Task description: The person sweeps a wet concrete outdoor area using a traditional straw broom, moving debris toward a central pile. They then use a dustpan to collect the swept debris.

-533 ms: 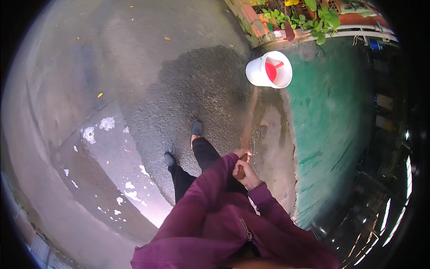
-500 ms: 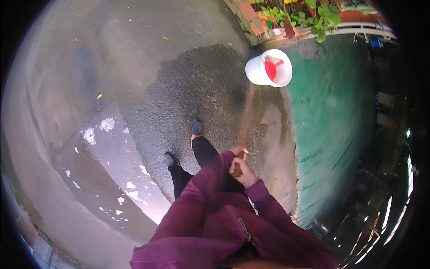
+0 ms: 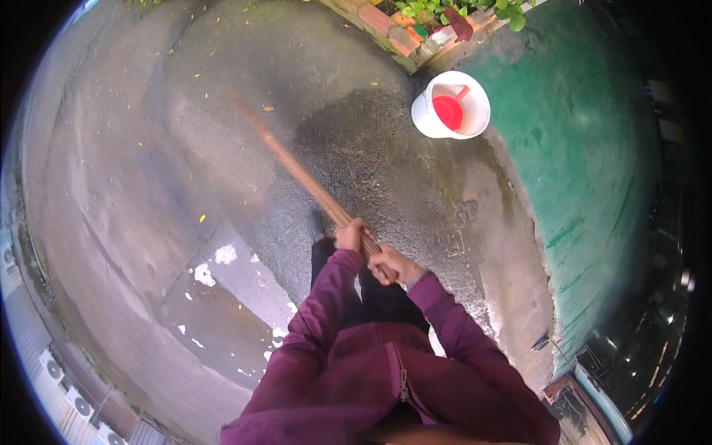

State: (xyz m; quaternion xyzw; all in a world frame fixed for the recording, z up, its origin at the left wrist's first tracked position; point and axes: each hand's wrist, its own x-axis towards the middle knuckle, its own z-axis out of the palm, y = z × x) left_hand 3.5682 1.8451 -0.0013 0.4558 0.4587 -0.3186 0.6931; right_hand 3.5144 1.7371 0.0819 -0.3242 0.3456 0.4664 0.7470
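A long wooden broom handle (image 3: 297,169) slants up and to the left from my hands, motion-blurred; its far end is too smeared to make out. My left hand (image 3: 348,236) grips the handle higher up. My right hand (image 3: 393,265) grips it just below, close to my body. Both arms wear purple sleeves. My dark shoe (image 3: 317,223) stands on a wet dark patch of concrete (image 3: 371,148) in front of me.
A white bucket (image 3: 426,122) holding a red scoop (image 3: 449,110) stands ahead to the right, beside a green painted floor (image 3: 593,148). A brick planter edge (image 3: 386,26) with green plants runs along the top. White paint flecks (image 3: 215,263) mark the grey ground at left.
The handle has swung from pointing up toward the bucket to slanting far left. My hands have shifted with it, and my view has turned slightly.
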